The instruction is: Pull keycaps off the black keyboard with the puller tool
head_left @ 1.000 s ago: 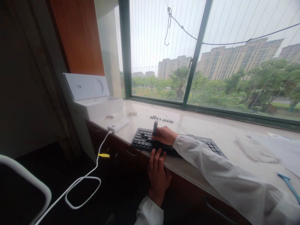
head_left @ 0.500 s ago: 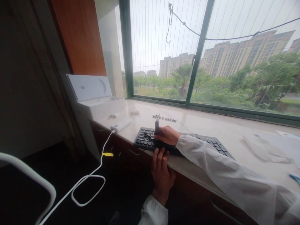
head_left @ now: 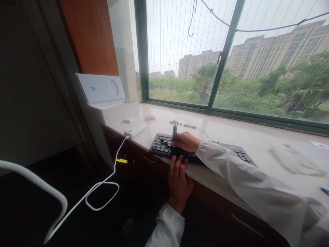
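Observation:
A black keyboard [head_left: 158,143] lies along the front of the windowsill counter, with gaps among its left keys where keycaps are off. Over these keys, my right hand [head_left: 189,141] is closed around a slim dark grey handheld tool [head_left: 174,131], held upright. A thin tip shows at its top; its lower end is hidden by my fingers, so its exact kind is unclear. At the keyboard's front edge, my left hand [head_left: 179,180] rests with fingers stretched out and slightly apart, holding nothing. Behind the keyboard, several small loose keycaps [head_left: 189,126] lie in a row.
An open white box [head_left: 117,111] stands at the left end of the counter [head_left: 221,128]. Near it lies a white device [head_left: 136,130] with a white cable [head_left: 115,163] hanging off the edge. Clear plastic wrapping [head_left: 293,159] lies to the right.
The whole view has shifted, so the scene sits slightly higher and further right. My right hand still holds the tool over the keys, and my left hand stays at the keyboard's edge.

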Tool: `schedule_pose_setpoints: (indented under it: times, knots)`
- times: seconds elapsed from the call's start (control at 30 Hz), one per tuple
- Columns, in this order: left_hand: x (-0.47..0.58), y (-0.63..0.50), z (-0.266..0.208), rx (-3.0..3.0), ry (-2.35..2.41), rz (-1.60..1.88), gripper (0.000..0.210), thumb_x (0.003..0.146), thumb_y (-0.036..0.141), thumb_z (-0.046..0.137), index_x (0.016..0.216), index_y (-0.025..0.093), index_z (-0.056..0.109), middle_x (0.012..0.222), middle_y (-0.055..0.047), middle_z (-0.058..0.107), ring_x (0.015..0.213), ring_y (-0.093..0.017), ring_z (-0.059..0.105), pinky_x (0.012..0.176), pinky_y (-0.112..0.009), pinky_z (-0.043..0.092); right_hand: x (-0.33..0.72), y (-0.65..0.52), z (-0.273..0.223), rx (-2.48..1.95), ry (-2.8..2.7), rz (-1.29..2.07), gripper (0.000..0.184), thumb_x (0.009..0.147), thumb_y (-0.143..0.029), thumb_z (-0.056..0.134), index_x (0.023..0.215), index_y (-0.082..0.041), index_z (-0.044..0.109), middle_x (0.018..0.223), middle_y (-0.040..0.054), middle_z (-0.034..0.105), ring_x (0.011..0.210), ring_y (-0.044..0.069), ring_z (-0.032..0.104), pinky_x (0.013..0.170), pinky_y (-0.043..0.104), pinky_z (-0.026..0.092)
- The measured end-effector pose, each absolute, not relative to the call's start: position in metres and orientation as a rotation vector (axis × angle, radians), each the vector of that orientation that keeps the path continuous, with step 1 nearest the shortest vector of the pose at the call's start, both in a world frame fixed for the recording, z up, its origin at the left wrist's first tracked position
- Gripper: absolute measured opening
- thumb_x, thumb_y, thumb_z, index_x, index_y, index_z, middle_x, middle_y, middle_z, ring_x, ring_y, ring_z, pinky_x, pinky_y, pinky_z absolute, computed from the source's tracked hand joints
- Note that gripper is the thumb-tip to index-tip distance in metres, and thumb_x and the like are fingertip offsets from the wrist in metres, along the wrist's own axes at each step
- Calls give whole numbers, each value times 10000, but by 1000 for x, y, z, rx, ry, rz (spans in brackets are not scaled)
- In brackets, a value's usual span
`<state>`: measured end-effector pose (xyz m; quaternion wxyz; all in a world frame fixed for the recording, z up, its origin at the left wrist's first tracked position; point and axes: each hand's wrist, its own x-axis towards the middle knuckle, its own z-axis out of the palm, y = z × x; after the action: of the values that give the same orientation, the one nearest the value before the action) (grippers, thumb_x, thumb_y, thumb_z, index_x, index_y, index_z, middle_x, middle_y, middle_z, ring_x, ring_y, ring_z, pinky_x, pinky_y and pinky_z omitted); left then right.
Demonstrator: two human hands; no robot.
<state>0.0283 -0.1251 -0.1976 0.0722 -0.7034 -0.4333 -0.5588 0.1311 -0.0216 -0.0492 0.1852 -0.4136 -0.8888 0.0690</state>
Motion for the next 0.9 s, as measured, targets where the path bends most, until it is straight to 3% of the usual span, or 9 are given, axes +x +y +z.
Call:
schedule_pose_setpoints:
  times: [0.9]
  knots:
    - [28,-125,-199,-2131,-1308,-1691,492,811,108,465,1296,181,497,1370,-75,527,1401,-261,303,1112,-460,364,134,-22,-47,-1161,-2510,82,239,855,-384,581,818,-150,611,678,32,638,579,119,527,567,230,357]
